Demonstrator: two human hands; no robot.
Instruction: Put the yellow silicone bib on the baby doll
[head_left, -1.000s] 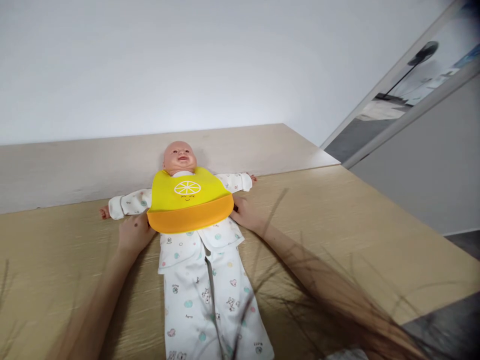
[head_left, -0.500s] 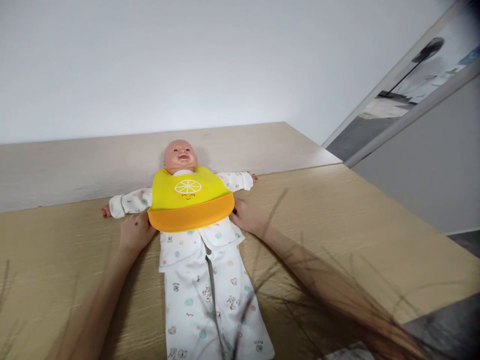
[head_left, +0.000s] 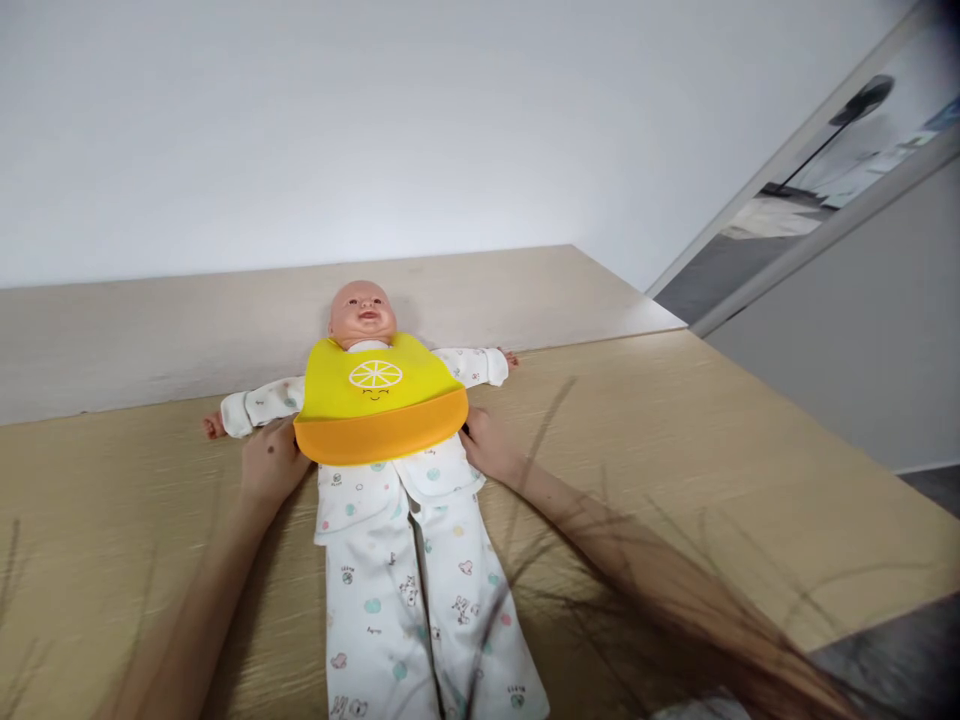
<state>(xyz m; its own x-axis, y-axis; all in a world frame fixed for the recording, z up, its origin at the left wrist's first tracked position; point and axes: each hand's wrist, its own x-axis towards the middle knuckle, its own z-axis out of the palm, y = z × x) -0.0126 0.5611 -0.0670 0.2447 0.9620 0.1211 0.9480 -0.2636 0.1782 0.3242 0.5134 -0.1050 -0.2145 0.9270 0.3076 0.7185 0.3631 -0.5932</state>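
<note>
A bald baby doll (head_left: 364, 312) lies on its back, its arms spread, in a white patterned top (head_left: 360, 498) and matching trousers (head_left: 375, 620). Over its chest lies a yellow bib (head_left: 330, 380) with a lemon-slice print and an orange pocket (head_left: 382, 430) along the bottom. My left hand (head_left: 271, 462) is closed at the pocket's left corner, its fingertips hidden beneath the bib. On the opposite side, my right hand (head_left: 489, 442) is curled at the right corner, with its fingers partly behind the edge.
The doll rests on a wooden table (head_left: 637, 430) with a paler raised board (head_left: 150, 330) along its back. Behind stands a white wall (head_left: 375, 120). At the right are a grey panel (head_left: 847, 300) and a mirror-like strip (head_left: 780, 210). Blurred dark strands cross the foreground.
The doll's trousers and top hem have shifted slightly left. Both hands stay at the bib's lower corners, and the bib has barely moved.
</note>
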